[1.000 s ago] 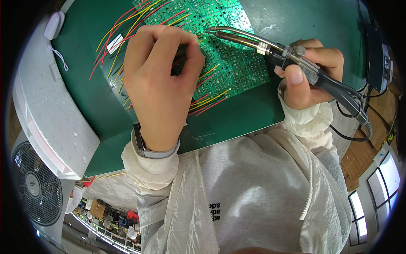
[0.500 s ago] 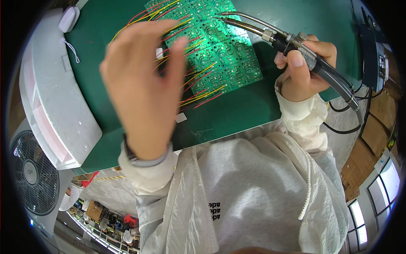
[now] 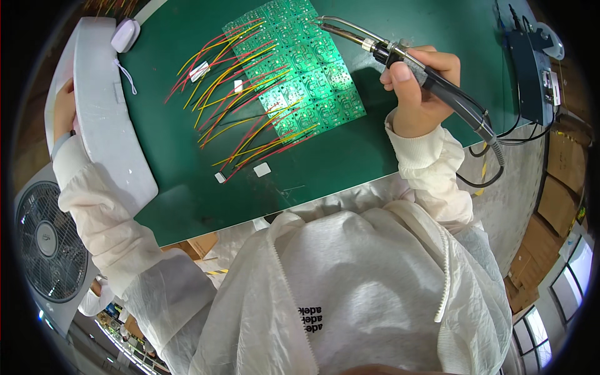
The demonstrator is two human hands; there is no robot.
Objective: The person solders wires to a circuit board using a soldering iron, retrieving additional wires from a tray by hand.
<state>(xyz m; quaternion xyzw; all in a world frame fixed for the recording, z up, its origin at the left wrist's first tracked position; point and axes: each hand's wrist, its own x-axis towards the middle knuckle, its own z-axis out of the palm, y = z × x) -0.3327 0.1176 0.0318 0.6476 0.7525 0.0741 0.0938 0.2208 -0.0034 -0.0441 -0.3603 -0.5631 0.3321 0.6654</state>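
My right hand (image 3: pixel 425 94) is wrapped round a soldering iron (image 3: pixel 440 84) with a thin metal feed tube along its top. Its tip points left, over the upper right edge of a green circuit board panel (image 3: pixel 325 69). Red, yellow and black wires (image 3: pixel 234 94) run from the panel's left side across the mat. Far to the left, my left hand (image 3: pixel 64 111) reaches over the wall of a white foam box (image 3: pixel 115 125); its fingers are hidden inside or behind that wall.
A white oval device (image 3: pixel 126 35) with a strap sits by the box's edge. Small white pieces (image 3: pixel 262 169) lie near the wires on the green mat (image 3: pixel 194 206). On the right stands a dark blue soldering station (image 3: pixel 528 75) with cables. A fan (image 3: pixel 51 240) is at lower left.
My left hand has moved from above the wires leftward to the foam box, uncovering the wires. The soldering iron in my right hand stays at the panel's upper edge; the whole view has shifted slightly.
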